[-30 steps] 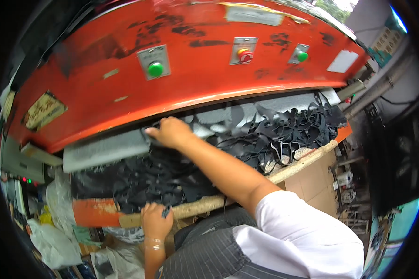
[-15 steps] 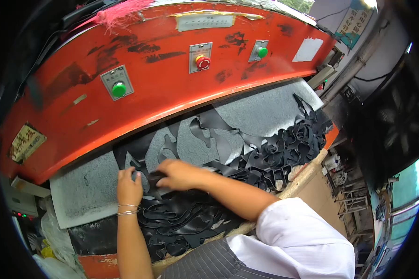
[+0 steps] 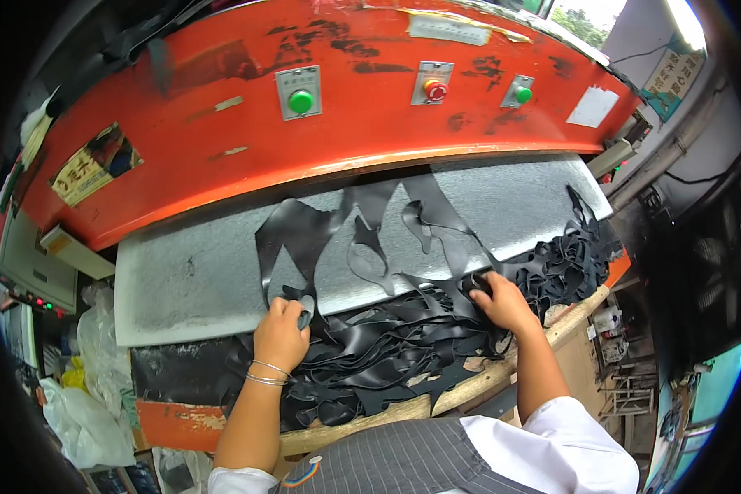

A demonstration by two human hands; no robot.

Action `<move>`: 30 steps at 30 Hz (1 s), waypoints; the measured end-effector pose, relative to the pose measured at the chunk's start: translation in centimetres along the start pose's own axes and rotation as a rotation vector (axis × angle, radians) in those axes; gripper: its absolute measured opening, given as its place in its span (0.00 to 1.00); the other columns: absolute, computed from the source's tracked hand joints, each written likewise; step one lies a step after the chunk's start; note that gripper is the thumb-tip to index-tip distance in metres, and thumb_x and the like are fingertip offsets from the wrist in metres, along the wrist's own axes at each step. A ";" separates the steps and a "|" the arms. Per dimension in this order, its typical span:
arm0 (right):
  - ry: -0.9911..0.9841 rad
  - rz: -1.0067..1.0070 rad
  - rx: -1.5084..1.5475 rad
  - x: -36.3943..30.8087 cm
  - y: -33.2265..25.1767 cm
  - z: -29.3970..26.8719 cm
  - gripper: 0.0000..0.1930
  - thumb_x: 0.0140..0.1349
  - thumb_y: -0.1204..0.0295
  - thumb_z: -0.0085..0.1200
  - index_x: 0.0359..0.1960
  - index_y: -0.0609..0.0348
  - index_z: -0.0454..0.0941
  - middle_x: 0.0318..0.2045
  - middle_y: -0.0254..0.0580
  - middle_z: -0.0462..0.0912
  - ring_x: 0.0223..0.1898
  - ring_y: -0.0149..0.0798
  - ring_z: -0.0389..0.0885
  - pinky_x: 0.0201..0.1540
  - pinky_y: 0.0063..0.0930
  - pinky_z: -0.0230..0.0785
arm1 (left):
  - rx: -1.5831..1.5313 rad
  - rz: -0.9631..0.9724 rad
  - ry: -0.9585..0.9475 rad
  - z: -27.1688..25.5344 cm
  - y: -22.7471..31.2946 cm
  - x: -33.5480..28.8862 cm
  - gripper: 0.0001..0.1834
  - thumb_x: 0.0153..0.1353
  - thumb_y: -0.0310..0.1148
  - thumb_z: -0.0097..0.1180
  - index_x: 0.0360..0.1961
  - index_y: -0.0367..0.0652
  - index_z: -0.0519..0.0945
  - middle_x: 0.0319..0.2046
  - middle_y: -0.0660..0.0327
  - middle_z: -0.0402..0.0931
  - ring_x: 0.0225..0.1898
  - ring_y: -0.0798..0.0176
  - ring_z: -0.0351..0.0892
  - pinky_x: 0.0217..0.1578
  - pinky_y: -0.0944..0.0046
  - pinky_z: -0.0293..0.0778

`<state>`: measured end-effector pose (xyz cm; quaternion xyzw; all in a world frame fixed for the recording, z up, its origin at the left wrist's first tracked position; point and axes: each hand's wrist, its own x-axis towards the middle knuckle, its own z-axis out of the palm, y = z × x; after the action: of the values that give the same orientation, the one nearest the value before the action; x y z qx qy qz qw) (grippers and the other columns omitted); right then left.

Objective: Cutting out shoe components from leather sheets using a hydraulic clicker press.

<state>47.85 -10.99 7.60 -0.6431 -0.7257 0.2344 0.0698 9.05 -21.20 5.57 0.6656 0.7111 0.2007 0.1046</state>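
Black sheet material that looks like leather, cut full of curved holes (image 3: 296,235), lies across the pale grey board (image 3: 173,288). At its near left end my left hand (image 3: 281,336) is closed, pinching a small grey piece (image 3: 306,311) beside the sheet's edge. My right hand (image 3: 506,305) is farther right, at the board's front edge, its fingers curled round a dark piece (image 3: 475,284); the fingers partly hide its shape. Between and below the hands lies a tangled heap of black offcut strips (image 3: 387,337).
Behind the board rises a red machine beam (image 3: 222,156) with two green buttons (image 3: 301,101) and a red one (image 3: 435,90). A worn wooden rail (image 3: 486,380) runs along the front. More strips (image 3: 564,263) pile up at right; plastic bags (image 3: 82,420) lie lower left.
My right hand has moved away from my left hand, rightward to the strip heap. The left hand stays near the sheet's left end, now gripping the grey piece. The whole view has turned.
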 end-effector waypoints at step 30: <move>0.531 -0.304 0.222 -4.8 -2.4 2.2 0.26 0.58 0.74 0.59 0.59 0.60 0.67 0.42 0.51 0.76 0.43 0.51 0.77 0.48 0.37 0.70 | -0.479 -0.318 0.347 -2.9 -2.1 0.6 0.12 0.58 0.35 0.60 0.38 0.37 0.77 0.33 0.51 0.80 0.38 0.52 0.79 0.44 0.57 0.72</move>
<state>45.52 -16.31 7.65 -0.5545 -0.7399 0.1230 0.3604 5.90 -21.08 7.40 0.4588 0.7459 0.4537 0.1653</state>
